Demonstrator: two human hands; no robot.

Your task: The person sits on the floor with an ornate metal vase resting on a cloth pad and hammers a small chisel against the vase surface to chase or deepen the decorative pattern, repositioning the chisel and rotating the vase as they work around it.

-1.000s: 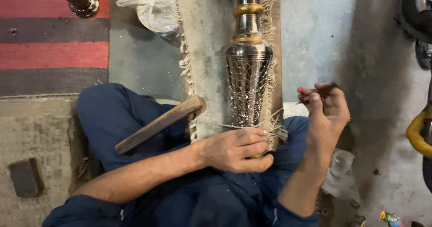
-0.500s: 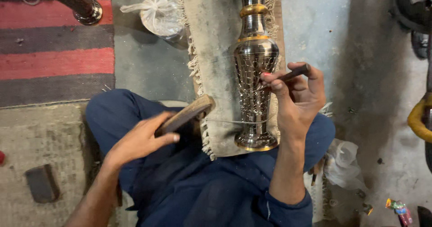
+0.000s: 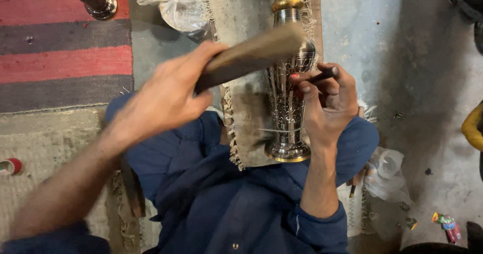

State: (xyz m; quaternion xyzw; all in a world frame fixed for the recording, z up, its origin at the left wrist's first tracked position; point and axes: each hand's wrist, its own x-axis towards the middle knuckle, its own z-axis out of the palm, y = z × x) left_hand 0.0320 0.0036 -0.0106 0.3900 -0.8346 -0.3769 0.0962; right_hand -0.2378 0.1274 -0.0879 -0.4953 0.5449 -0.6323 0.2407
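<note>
Raised wooden mallet [image 3: 251, 55] in left hand [image 3: 166, 95], right hand [image 3: 327, 100] pinning chisel [image 3: 317, 76] on vase [image 3: 287, 98]

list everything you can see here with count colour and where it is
vase: 1, silver with gold bands, lying on the cloth over the lap
cloth: 1, beige with fringe, under the vase
wooden block: 1, brown, in the left hand above the vase
thin tool: 1, dark, in the right hand, tip at the vase
plastic bag: 1, clear, top centre on the floor
rug: 1, red and grey stripes, upper left
tape roll: 1, red, far left
left hand: 1, gripping the block
right hand: 1, holding the tool
</note>
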